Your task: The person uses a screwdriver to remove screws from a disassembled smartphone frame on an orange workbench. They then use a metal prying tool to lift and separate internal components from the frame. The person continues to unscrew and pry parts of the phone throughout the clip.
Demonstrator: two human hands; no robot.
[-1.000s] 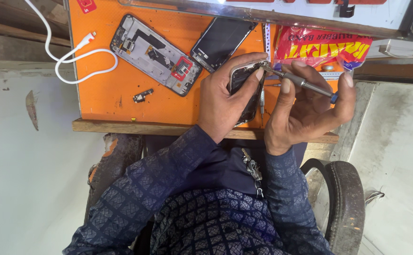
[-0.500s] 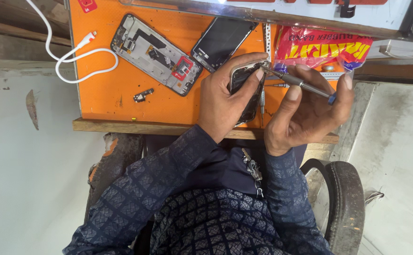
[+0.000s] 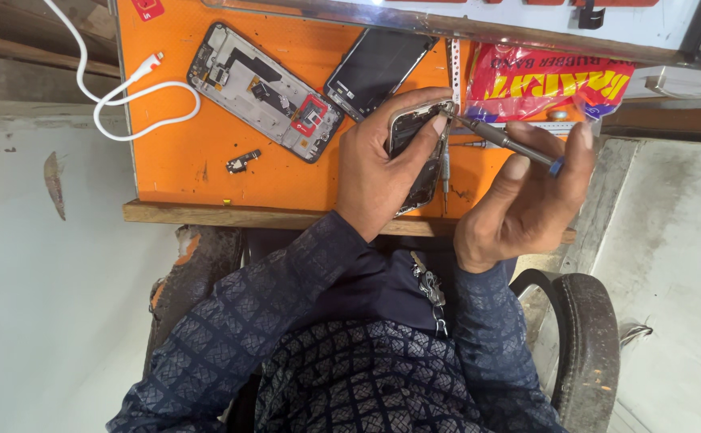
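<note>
metal screwdriver (image 3: 504,143) in right hand (image 3: 519,196) grip, opened phone (image 3: 416,152) clasped in left hand (image 3: 382,172)

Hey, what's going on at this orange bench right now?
A person is working on an opened phone. The left hand grips it above the orange bench, while the right hand holds a thin screwdriver with its tip at the phone's top corner. Beside them lie a stripped phone frame, a dark screen panel, a white cable and a red packet.
</note>
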